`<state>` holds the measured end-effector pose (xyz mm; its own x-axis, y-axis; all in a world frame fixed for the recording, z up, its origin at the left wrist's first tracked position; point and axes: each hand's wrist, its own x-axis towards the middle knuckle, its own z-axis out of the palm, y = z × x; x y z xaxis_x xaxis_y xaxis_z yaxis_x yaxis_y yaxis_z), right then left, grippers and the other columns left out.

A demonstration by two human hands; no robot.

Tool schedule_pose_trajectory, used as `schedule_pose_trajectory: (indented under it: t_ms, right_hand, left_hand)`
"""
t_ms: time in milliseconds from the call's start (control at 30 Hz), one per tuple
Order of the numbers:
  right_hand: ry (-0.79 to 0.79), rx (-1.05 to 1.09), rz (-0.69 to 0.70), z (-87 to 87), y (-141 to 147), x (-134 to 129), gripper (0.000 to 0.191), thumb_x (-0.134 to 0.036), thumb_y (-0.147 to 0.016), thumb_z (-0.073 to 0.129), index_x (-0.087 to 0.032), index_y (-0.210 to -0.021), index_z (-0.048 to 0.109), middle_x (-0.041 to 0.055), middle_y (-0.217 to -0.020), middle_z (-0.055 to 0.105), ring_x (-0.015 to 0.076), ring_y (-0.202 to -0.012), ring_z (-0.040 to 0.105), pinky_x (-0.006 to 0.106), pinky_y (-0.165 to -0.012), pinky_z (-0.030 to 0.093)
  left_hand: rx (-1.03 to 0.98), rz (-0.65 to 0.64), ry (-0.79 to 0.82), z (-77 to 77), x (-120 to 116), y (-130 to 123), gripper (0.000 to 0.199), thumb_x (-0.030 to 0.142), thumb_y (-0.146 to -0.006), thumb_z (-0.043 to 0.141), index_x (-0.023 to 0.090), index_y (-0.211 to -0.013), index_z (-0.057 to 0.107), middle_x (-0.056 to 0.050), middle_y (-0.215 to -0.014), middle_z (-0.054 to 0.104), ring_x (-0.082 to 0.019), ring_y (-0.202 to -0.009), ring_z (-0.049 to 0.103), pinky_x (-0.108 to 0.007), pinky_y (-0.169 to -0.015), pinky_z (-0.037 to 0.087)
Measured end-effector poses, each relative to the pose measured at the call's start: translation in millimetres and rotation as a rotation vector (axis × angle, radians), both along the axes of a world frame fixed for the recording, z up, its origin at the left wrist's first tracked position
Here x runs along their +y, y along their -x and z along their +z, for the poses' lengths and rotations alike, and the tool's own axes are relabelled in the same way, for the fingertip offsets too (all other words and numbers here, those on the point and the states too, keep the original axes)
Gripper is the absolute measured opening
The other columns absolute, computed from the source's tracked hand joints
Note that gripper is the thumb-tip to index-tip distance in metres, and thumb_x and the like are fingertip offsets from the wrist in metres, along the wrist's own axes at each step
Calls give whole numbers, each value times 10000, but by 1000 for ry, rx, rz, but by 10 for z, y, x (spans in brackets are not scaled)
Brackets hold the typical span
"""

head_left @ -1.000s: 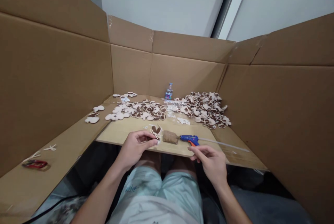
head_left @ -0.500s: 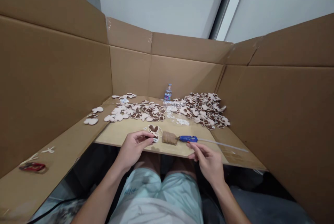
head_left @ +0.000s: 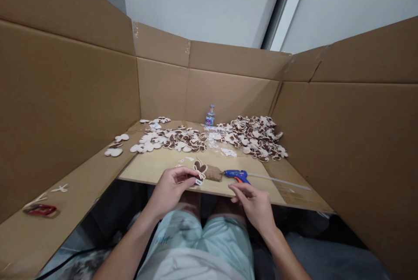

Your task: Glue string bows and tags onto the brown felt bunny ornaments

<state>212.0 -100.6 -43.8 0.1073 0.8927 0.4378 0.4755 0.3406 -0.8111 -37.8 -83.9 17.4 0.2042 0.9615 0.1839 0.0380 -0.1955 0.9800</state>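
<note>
My left hand point(head_left: 174, 188) pinches a brown felt bunny-ear ornament point(head_left: 200, 171) by its lower left side, between thumb and fingers. A cream string bow crosses the ornament, and a small white label with dark print sits at its bottom. My right hand point(head_left: 251, 201) is apart from it, thumb and fingertips pressed together; whatever may be between them is too small to make out. Just beyond that hand lies a blue glue gun point(head_left: 235, 174) with an orange trigger and a long clear glue stick point(head_left: 281, 180) out of its back. Its nozzle touches a brown wrapped block point(head_left: 214, 173).
Piles of brown and white ornaments point(head_left: 257, 136) spread along the back, with a second heap point(head_left: 179, 138) at the left. A plastic bottle point(head_left: 210, 115) stands behind them. White label scraps point(head_left: 228, 152) lie mid-board. Red-handled snips point(head_left: 41, 210) rest far left. Cardboard walls point(head_left: 228, 60) enclose the table.
My left hand has brought the ornament right, towards the brown block. My right hand has drawn slightly back and left from the glue gun, and the orange trigger now shows.
</note>
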Motion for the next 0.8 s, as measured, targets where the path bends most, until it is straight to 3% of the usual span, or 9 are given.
schedule_pose_trajectory:
  t_ms: [100, 267, 333, 400, 500, 600, 667, 733, 800]
  right_hand:
    - [11, 20, -29, 41, -35, -6, 313, -481, -772, 677, -181, -691, 711, 25, -509, 683, 179, -475, 665, 236, -508, 522]
    - [64, 45, 2, 117, -78, 17, 335, -487, -822, 613, -174, -757, 710, 60, -671, 741, 186, -517, 683, 249, -502, 518]
    - [132, 13, 51, 128, -104, 40, 315, -457, -833, 599, -172, -752, 706, 58, -680, 742, 182, -510, 682, 240, -480, 502]
    - [203, -61, 112, 120, -140, 52, 283, -400, -837, 594, -167, -712, 697, 49, -639, 727, 176, -506, 678, 228, -471, 488]
    - [293, -196, 231, 80, -201, 28, 227, -279, -818, 591, -163, -649, 687, 34, -580, 703, 157, -493, 661, 209, -468, 474]
    - [335, -246, 366, 59, -238, -30, 203, -190, -799, 571, -166, -639, 694, 23, -574, 703, 137, -455, 637, 196, -438, 456]
    - [299, -248, 406, 85, -233, -62, 202, -164, -795, 570, -172, -641, 702, 15, -560, 698, 136, -439, 628, 197, -430, 453]
    - [241, -263, 389, 138, -204, -78, 197, -162, -797, 590, -183, -642, 709, 8, -536, 690, 143, -444, 631, 202, -441, 462]
    - [190, -290, 330, 192, -158, -86, 181, -195, -813, 614, -196, -669, 724, 2, -527, 688, 150, -455, 635, 211, -465, 474]
  left_hand:
    - [25, -33, 9, 15, 8, -19, 161, 266, -727, 707, 169, -848, 747, -70, -904, 752, -203, -845, 680, -299, -787, 521]
    - [84, -102, 53, -35, -23, 6, 146, 265, -754, 646, 176, -826, 737, -49, -835, 756, -176, -758, 680, -279, -716, 519]
    - [244, -229, 94, -79, -35, 29, 126, 235, -747, 621, 185, -752, 736, -27, -725, 748, -160, -669, 671, -251, -639, 503]
    - [489, -448, 161, -67, -11, 17, 103, 196, -690, 639, 196, -634, 725, -4, -579, 710, -152, -538, 635, -229, -522, 467]
    - [609, -638, 55, 156, 124, -131, 106, 175, -669, 655, 220, -602, 723, 1, -563, 705, -170, -537, 646, -246, -524, 483]
    - [349, -318, -364, 524, 296, -372, 301, 202, -763, 649, 260, -1051, 714, -63, -1113, 724, -220, -1024, 662, -355, -920, 475]
    - [393, -270, -494, 683, 344, -492, 524, 243, -709, 742, 276, -1219, 629, -91, -1341, 593, -264, -1221, 549, -421, -1059, 362]
    - [443, -299, -515, 678, 305, -547, 564, 267, -674, 785, 271, -1216, 630, -95, -1370, 566, -281, -1245, 521, -437, -1072, 346]
    - [455, -341, -437, 518, 190, -549, 417, 274, -694, 771, 249, -1103, 692, -87, -1237, 661, -266, -1131, 598, -412, -998, 424]
